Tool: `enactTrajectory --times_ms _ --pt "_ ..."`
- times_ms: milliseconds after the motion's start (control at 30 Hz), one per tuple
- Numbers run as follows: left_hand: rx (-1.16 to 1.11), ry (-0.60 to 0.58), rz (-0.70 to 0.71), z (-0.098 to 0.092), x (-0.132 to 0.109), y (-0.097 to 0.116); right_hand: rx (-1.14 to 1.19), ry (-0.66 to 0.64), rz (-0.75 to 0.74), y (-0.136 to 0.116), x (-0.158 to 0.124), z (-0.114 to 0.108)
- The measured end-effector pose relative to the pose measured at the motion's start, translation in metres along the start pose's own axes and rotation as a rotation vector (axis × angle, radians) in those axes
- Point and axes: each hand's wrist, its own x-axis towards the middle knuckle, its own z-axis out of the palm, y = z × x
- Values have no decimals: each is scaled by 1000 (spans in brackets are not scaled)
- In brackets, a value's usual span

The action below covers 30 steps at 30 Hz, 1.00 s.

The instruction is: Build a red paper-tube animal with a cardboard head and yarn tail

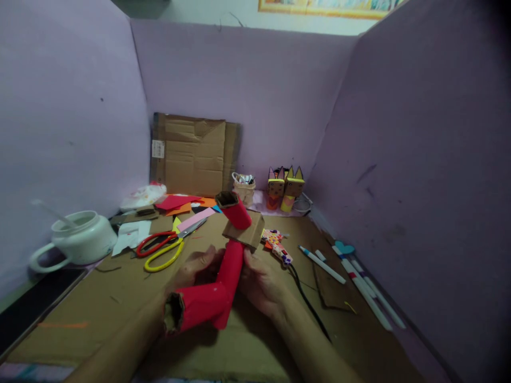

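Observation:
Both my hands hold a red paper-covered cardboard tube figure (230, 271) above the cardboard work surface. One open tube end points toward me at the lower left, and a shorter red tube sticks out of a bare cardboard block (254, 226) at the top. My left hand (202, 266) grips the figure from the left, its fingertips partly hidden behind the red tube. On the other side my right hand (259, 282) has its thumb up near the cardboard block. Just beyond my right hand lies a patterned glue gun (278, 247) with a black cord.
Scissors (163, 250) with red and yellow handles lie left, near a white mug (82, 239). Coloured paper (178, 205), a small pot (244, 190) and two cardboard animal figures (285, 189) stand farther back. Markers (322, 264) lie right. Purple walls (247, 96) enclose three sides.

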Motion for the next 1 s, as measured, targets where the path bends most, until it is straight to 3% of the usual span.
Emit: enactTrajectory --times_ms 100,167,333,433,567,867,1000 --pt "337 249 217 -11 -8 19 67 13 22 0 0 -3" --pt "576 323 389 -12 -11 34 86 0 44 1 0 -4" --pt "920 126 532 6 -5 57 108 -40 37 7 0 -5" --pt "964 78 541 12 1 55 111 -28 45 8 0 -5" --pt "999 11 509 6 3 50 119 -51 63 9 0 -7" --pt "1023 -143 420 0 -13 55 136 -95 67 7 0 -7" --pt "1024 -147 409 2 -17 57 159 -78 62 5 0 -5"
